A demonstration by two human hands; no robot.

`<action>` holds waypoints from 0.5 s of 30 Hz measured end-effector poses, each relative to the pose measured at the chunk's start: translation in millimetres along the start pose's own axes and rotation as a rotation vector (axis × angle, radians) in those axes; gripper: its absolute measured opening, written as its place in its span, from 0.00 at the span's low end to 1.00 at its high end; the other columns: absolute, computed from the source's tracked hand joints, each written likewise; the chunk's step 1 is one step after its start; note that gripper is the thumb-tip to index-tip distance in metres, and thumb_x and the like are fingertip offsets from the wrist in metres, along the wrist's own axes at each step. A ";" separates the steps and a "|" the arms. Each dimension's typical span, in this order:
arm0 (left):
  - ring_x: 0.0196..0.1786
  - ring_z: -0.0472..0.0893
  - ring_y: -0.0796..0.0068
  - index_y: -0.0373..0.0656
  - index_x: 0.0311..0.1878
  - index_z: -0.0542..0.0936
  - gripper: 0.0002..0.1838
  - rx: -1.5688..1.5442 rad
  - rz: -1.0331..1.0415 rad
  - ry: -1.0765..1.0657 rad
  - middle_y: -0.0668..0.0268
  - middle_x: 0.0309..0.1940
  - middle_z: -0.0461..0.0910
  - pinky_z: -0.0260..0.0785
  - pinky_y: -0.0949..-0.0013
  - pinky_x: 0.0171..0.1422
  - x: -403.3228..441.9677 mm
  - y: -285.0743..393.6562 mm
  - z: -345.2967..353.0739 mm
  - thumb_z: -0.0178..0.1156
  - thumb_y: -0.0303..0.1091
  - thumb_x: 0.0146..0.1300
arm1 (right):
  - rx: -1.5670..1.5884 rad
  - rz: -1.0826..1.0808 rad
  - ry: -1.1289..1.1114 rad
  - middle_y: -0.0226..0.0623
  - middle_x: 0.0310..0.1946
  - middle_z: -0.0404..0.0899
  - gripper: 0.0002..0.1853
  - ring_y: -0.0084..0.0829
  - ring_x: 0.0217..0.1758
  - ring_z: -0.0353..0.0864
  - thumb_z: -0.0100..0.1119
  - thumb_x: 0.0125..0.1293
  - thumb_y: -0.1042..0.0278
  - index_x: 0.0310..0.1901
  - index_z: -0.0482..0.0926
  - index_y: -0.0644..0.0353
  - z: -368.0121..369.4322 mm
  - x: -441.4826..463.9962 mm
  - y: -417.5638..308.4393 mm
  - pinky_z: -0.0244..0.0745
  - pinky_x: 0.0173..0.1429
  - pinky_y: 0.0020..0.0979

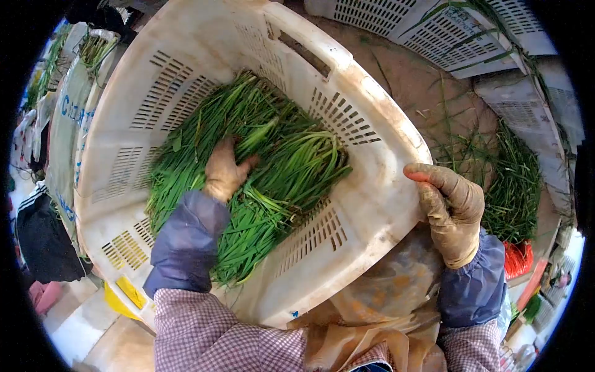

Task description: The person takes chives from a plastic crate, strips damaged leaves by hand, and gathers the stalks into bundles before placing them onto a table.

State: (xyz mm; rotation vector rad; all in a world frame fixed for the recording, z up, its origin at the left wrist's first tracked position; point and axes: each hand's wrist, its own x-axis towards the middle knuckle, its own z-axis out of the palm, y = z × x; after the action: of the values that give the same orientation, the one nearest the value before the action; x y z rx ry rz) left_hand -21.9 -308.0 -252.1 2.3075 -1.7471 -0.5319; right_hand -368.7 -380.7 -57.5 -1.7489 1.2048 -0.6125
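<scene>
My left hand (226,170) reaches down into a large white plastic crate (365,217) with slotted walls. Its fingers sink partly into a heap of garlic chives (207,124), curled about some of the green stalks, the thumb on the right. The fingertips are hidden among the leaves. At the crate's right corner is my right hand (455,211), in a dirty, pale glove whose index fingertip shows red. Bent fingers and thumb meet the rim there, and part of the grip is out of sight. The crate leans at an angle before me.
More white slotted crates (446,43) stand at the upper right. Loose greens (514,186) lie on the floor beside a red bundle (518,259). On the left are printed white sacks (71,124) and a dark cloth or bag (46,232). A yellow piece (121,301) shows under the crate.
</scene>
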 end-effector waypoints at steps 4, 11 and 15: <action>0.58 0.66 0.47 0.39 0.64 0.58 0.48 0.144 -0.111 -0.204 0.48 0.57 0.66 0.63 0.58 0.60 -8.8 16.6 -10.3 0.70 0.48 0.42 | -0.026 -0.037 0.018 0.32 0.29 0.81 0.07 0.21 0.28 0.77 0.56 0.59 0.74 0.39 0.80 0.61 0.6 -0.1 2.4 0.71 0.35 0.22; 0.54 0.74 0.54 0.34 0.63 0.60 0.43 0.079 -0.183 -0.316 0.46 0.52 0.72 0.67 0.62 0.58 9.0 -18.3 -13.2 0.68 0.35 0.43 | 0.059 0.090 -0.012 0.27 0.25 0.77 0.08 0.15 0.26 0.70 0.55 0.61 0.73 0.40 0.80 0.62 -2.5 -1.3 -1.3 0.67 0.33 0.20; 0.53 0.75 0.60 0.33 0.63 0.61 0.43 -0.355 -0.316 -0.207 0.50 0.52 0.73 0.67 0.67 0.57 8.2 -46.7 -35.6 0.70 0.37 0.43 | 0.181 0.096 -0.006 0.25 0.28 0.78 0.08 0.14 0.29 0.70 0.54 0.62 0.73 0.40 0.80 0.62 -3.4 -4.1 0.8 0.67 0.35 0.18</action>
State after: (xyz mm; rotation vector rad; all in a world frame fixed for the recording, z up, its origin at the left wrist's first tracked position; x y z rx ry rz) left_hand 35.6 -304.8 -237.9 2.3368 -1.2326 -1.0740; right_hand -373.4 -378.3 -56.3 -1.5321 1.1844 -0.6379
